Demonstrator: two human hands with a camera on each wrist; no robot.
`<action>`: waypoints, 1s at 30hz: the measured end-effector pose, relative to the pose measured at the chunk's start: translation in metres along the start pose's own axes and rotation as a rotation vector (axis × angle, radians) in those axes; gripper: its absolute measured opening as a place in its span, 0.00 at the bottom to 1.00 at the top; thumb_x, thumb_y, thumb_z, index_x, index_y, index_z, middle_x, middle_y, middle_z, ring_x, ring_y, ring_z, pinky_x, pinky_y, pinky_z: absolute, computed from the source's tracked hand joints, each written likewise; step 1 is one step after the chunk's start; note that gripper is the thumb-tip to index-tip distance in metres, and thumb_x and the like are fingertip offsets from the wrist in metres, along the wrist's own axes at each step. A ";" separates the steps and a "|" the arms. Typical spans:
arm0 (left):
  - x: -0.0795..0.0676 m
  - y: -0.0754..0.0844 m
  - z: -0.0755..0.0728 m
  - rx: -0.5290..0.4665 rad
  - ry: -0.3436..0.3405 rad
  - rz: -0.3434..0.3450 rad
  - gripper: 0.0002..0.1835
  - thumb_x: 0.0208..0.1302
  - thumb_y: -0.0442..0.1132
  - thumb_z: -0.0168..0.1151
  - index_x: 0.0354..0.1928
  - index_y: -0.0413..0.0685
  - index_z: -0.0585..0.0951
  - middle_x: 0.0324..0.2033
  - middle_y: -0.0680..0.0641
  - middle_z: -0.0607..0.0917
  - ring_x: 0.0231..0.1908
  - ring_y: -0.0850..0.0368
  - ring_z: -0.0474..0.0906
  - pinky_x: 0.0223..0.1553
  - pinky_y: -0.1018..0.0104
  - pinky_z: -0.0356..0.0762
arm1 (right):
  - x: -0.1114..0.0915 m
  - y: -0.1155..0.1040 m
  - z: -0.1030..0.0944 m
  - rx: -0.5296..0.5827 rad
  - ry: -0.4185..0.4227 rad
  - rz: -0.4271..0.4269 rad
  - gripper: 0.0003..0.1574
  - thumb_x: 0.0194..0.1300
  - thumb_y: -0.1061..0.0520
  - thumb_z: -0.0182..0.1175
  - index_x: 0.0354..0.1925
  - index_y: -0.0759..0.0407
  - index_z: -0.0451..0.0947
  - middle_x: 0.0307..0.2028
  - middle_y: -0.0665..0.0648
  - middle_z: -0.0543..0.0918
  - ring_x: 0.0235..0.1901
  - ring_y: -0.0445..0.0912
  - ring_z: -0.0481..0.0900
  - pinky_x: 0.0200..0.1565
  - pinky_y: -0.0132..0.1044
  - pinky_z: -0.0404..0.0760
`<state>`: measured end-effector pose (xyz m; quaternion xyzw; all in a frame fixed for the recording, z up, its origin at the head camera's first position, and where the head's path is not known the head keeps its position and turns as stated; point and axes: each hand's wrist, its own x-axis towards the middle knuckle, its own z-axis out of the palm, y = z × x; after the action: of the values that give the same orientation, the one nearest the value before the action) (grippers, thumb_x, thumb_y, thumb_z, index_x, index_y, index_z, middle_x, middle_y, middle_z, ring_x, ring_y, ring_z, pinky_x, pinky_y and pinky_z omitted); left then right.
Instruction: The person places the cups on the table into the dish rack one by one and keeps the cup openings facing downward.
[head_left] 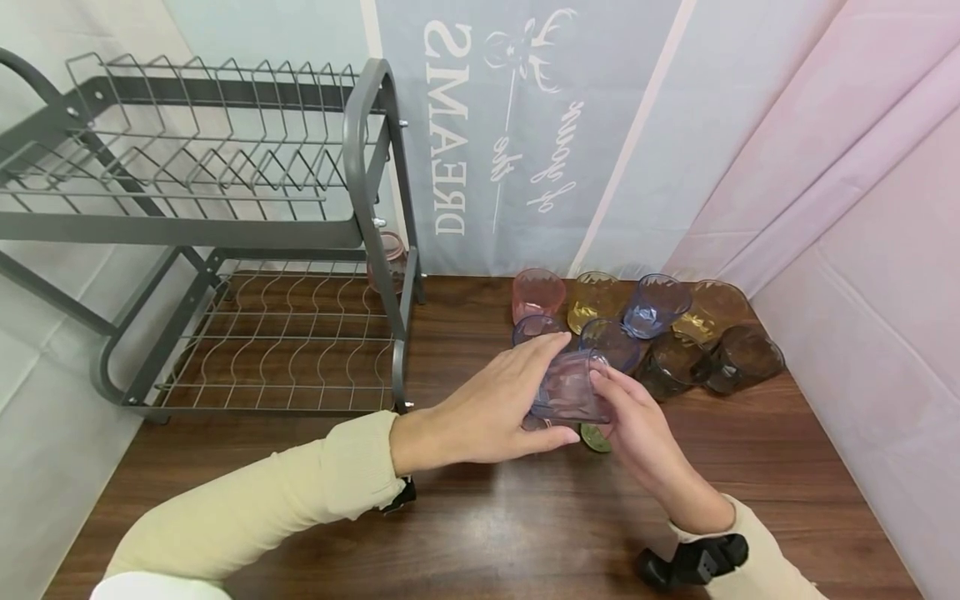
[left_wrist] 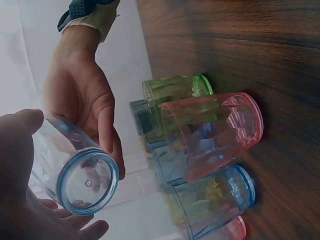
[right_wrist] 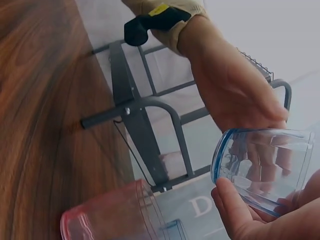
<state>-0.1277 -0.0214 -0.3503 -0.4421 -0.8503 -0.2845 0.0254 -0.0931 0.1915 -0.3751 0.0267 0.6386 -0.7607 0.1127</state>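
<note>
So my right hand (head_left: 641,429) grips the bluish tumbler (head_left: 570,390), presumably steadying it; left hand (head_left: 491,404) spreads apart alongside. Other tumblers (head_left: 656,307) crowd toward the desk's (head_left: 517,525) back-right corner.

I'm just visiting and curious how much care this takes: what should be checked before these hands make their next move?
1. Right hand has hold of the bluish glass: ok, it grips it.
2. Bluish glass off the table: ok, it is held up.
3. Left hand close by: ok, right beside the bluish glass.
4. Other glasses well spaced: not ok, they stand crowded together.
5. Lower rack shelf has room: ok, much of it is bare.
6. Bluish glass free of fine chips: cannot tell, too small to see.
</note>
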 end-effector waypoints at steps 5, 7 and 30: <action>0.000 -0.003 0.004 -0.044 -0.003 0.013 0.54 0.64 0.57 0.70 0.78 0.37 0.50 0.74 0.39 0.62 0.75 0.52 0.57 0.75 0.60 0.55 | -0.001 0.001 0.004 0.029 -0.042 0.015 0.14 0.83 0.52 0.45 0.56 0.48 0.76 0.46 0.46 0.84 0.45 0.38 0.82 0.46 0.33 0.82; 0.000 -0.004 0.005 -0.049 -0.003 0.024 0.55 0.63 0.55 0.71 0.78 0.37 0.49 0.74 0.39 0.62 0.74 0.52 0.57 0.75 0.61 0.53 | -0.001 0.002 0.005 0.049 -0.078 -0.001 0.14 0.83 0.52 0.45 0.55 0.48 0.77 0.46 0.47 0.85 0.45 0.39 0.82 0.46 0.33 0.83; -0.003 -0.004 0.004 -0.067 -0.023 -0.045 0.48 0.65 0.50 0.72 0.76 0.39 0.56 0.68 0.42 0.69 0.68 0.53 0.66 0.71 0.62 0.62 | 0.000 0.010 0.005 0.068 -0.223 -0.069 0.26 0.84 0.56 0.40 0.69 0.72 0.59 0.52 0.49 0.83 0.52 0.40 0.82 0.51 0.34 0.83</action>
<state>-0.1282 -0.0233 -0.3559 -0.4265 -0.8504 -0.3081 -0.0053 -0.0907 0.1848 -0.3836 -0.0763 0.5964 -0.7838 0.1557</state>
